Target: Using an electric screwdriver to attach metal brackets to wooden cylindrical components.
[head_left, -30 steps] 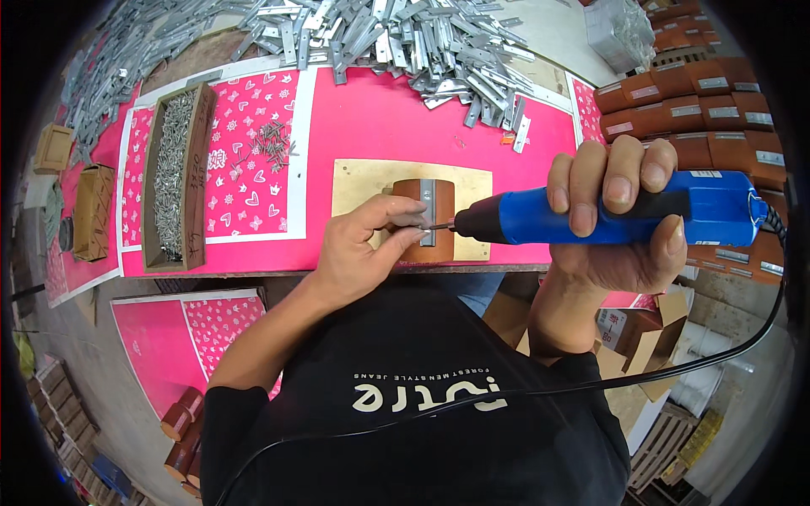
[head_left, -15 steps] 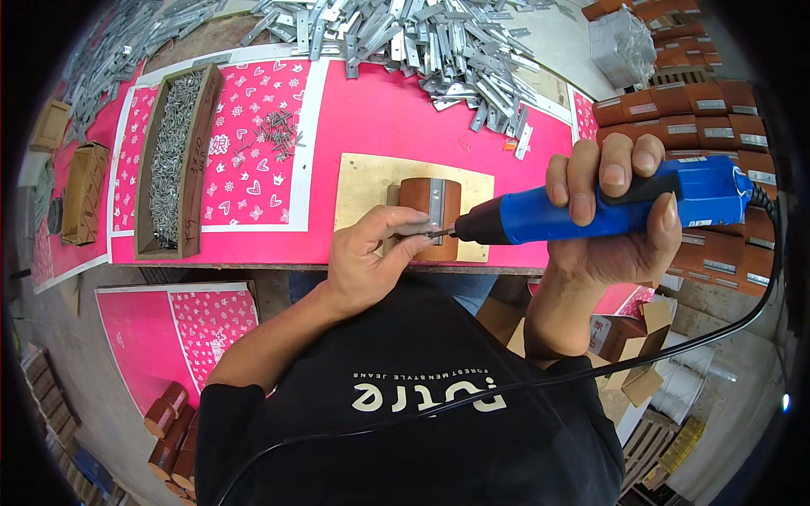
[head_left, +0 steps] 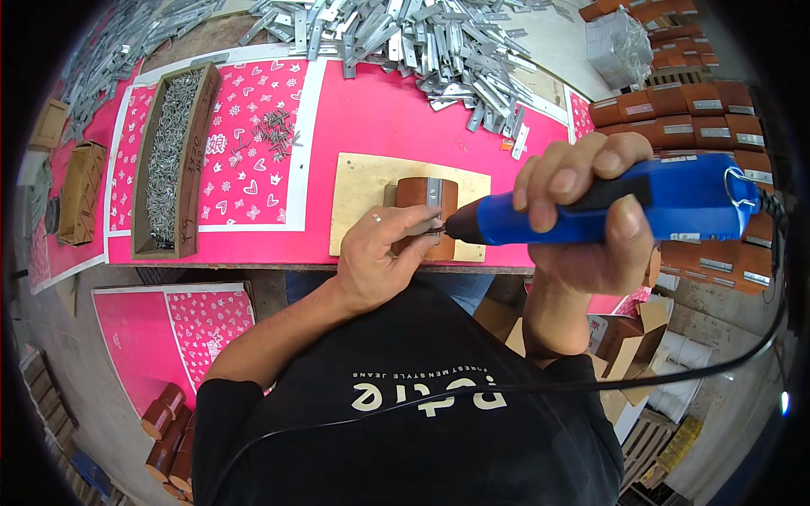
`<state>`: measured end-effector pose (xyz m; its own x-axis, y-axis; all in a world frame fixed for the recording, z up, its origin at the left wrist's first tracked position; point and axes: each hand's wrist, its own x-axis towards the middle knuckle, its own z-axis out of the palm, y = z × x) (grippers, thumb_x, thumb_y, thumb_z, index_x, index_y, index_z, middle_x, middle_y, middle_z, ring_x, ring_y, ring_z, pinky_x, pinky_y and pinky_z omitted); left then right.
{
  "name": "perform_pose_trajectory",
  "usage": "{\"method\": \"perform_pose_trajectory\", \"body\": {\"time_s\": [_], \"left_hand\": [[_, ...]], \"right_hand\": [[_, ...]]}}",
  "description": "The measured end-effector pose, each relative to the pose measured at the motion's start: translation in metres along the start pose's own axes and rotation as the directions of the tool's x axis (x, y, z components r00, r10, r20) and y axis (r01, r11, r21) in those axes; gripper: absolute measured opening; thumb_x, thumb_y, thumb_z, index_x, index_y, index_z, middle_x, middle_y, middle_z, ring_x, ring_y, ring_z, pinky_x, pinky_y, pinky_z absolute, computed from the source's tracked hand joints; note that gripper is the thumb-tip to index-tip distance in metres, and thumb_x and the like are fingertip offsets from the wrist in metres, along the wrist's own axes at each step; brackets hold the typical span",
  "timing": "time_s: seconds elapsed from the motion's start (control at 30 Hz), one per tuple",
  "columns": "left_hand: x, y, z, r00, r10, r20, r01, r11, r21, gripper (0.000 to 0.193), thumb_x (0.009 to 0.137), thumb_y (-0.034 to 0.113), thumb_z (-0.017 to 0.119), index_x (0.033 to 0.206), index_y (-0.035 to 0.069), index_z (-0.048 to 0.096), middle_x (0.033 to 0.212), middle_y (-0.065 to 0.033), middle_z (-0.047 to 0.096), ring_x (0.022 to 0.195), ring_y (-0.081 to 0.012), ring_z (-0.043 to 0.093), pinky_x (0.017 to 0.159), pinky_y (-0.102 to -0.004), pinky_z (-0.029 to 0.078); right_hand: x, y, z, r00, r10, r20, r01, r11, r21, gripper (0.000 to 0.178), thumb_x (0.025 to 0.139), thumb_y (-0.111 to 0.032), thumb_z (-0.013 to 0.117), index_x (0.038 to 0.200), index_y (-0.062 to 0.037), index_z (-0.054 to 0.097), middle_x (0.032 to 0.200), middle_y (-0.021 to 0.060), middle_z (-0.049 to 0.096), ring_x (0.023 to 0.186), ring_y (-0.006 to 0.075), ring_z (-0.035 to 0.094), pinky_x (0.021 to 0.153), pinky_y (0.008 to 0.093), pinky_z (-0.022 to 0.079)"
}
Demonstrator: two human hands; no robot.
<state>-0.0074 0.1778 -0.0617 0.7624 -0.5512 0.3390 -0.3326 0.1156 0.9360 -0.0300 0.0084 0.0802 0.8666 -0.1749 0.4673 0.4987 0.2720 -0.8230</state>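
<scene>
A blue electric screwdriver (head_left: 688, 198) lies nearly level in my right hand (head_left: 586, 266), whose fingers wrap round its body. Its black nose points left, with the bit at the metal plate (head_left: 434, 192) on a reddish-brown curved block (head_left: 413, 192). My left hand (head_left: 371, 257) pinches a small screw at the bit's tip, over the near end of the plate; the fingers hide most of it. Beneath the block is a light wooden board (head_left: 359, 190) on the pink tabletop (head_left: 295, 249).
On the left stands a long wooden box (head_left: 187, 181) of screws, with a loose screw pile (head_left: 276, 135) beside it. Metal plates (head_left: 422, 42) heap up at the back. Brown blocks (head_left: 709, 126) are stacked at right. The black power cord (head_left: 658, 379) crosses my front.
The screwdriver and my right hand have moved slightly left, bringing the nose closer to my left fingertips and over the plate. My left hand has shifted a little right.
</scene>
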Motion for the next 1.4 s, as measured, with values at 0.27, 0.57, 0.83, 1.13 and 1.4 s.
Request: {"method": "perform_pose_trajectory", "body": {"time_s": [0.27,0.57,0.83,1.13,1.4], "left_hand": [[0.001,-0.005,-0.002,0.986,0.142,0.091,-0.161,0.951,0.265,0.053,0.072,0.010,0.074,0.123,0.006,0.060,0.116,-0.0114,0.064,0.110,-0.0231,0.057,0.099,-0.0415,0.030],[-0.002,-0.009,-0.004,0.985,0.135,0.110,-0.159,0.957,0.244,0.054,0.072,0.009,0.073,0.124,0.004,0.058,0.123,-0.0110,0.062,0.122,-0.0227,0.053,0.101,-0.0442,0.028],[-0.002,-0.012,-0.003,0.982,0.137,0.127,-0.165,0.954,0.251,0.052,0.074,0.010,0.072,0.124,0.004,0.058,0.124,-0.0102,0.062,0.122,-0.0220,0.053,0.102,-0.0450,0.028],[-0.003,-0.013,-0.005,0.993,0.043,0.114,-0.062,0.984,0.166,0.054,0.073,0.015,0.074,0.124,0.004,0.058,0.122,-0.0149,0.061,0.122,-0.0254,0.052,0.102,-0.0449,0.028],[0.003,-0.013,-0.006,0.986,0.139,0.086,-0.158,0.951,0.266,0.054,0.074,0.021,0.076,0.123,0.003,0.059,0.106,-0.0150,0.068,0.121,-0.0265,0.054,0.100,-0.0451,0.029]], "right_hand": [[0.002,0.002,0.028,0.992,0.114,0.051,-0.093,0.947,-0.307,0.034,0.082,-0.019,0.068,0.102,-0.0028,0.045,0.083,0.0160,0.061,0.061,0.0184,0.057,0.062,0.0336,0.051],[0.000,0.015,0.037,0.990,0.135,0.049,-0.112,0.941,-0.319,0.038,0.082,-0.021,0.073,0.100,-0.0030,0.045,0.080,0.0153,0.062,0.061,0.0163,0.057,0.056,0.0273,0.050],[0.003,0.011,0.044,0.980,0.196,0.044,-0.164,0.907,-0.389,0.038,0.081,-0.020,0.075,0.099,-0.0036,0.046,0.078,0.0147,0.061,0.062,0.0164,0.057,0.056,0.0271,0.050],[-0.001,0.023,0.039,0.970,0.131,0.205,-0.059,0.945,-0.323,0.038,0.075,-0.005,0.075,0.098,-0.0028,0.046,0.077,0.0075,0.054,0.064,0.0181,0.060,0.061,0.0310,0.050],[-0.006,0.039,0.021,0.971,0.129,0.201,-0.036,0.912,-0.409,0.037,0.077,-0.011,0.076,0.097,-0.0039,0.046,0.071,0.0085,0.055,0.061,0.0187,0.058,0.061,0.0314,0.050]]}}
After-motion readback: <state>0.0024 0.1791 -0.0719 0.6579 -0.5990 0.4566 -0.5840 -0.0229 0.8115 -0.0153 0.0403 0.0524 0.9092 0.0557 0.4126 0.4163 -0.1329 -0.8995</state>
